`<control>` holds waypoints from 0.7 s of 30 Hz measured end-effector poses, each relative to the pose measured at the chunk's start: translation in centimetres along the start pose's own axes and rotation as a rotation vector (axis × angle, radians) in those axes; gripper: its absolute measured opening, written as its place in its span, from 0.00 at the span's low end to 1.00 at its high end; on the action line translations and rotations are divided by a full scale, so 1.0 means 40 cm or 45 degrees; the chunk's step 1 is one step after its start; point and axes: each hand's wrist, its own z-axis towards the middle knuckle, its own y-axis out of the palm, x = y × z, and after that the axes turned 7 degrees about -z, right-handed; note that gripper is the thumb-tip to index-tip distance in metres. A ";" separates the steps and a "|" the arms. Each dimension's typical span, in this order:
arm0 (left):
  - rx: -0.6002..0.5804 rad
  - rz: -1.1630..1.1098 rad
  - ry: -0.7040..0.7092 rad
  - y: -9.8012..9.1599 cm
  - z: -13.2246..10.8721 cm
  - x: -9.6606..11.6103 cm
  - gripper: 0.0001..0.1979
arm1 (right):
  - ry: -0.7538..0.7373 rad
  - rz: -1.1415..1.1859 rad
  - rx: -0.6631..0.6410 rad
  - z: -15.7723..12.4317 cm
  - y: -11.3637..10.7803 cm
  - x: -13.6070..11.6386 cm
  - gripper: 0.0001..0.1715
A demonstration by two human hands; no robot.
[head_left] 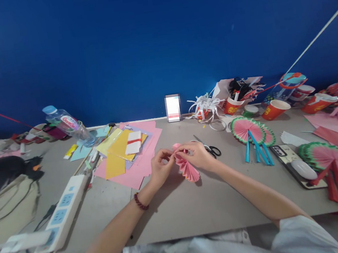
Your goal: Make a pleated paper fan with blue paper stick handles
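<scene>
A pink pleated paper fan (188, 171) is held just above the middle of the table, its folds spread downward. My left hand (161, 165) pinches it at the upper left between thumb and fingertips. From the right, my right hand (198, 154) grips its upper part, hiding some of the folds. Black-handled scissors (212, 150) lie on the table just beyond my right hand. Left of my hands are stacked pink paper sheets (151, 145), with yellow paper (115, 166) and a white packet with a red band (134, 142) on top.
A white power strip (71, 210) and a plastic bottle (69, 123) stand to the left. On the right lie finished-looking pink-and-green paper fans (246, 131), a phone (282, 157) with a white mouse (304, 169), and red paper cups (275, 109). A blue wall (157, 41) rises behind.
</scene>
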 end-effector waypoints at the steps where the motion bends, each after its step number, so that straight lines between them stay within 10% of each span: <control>1: 0.002 -0.009 -0.003 0.000 0.001 -0.001 0.06 | 0.014 0.016 -0.014 0.001 -0.001 0.001 0.10; 21: -0.120 -0.170 -0.106 0.000 0.009 0.004 0.09 | 0.406 0.490 -0.109 0.008 0.007 0.029 0.07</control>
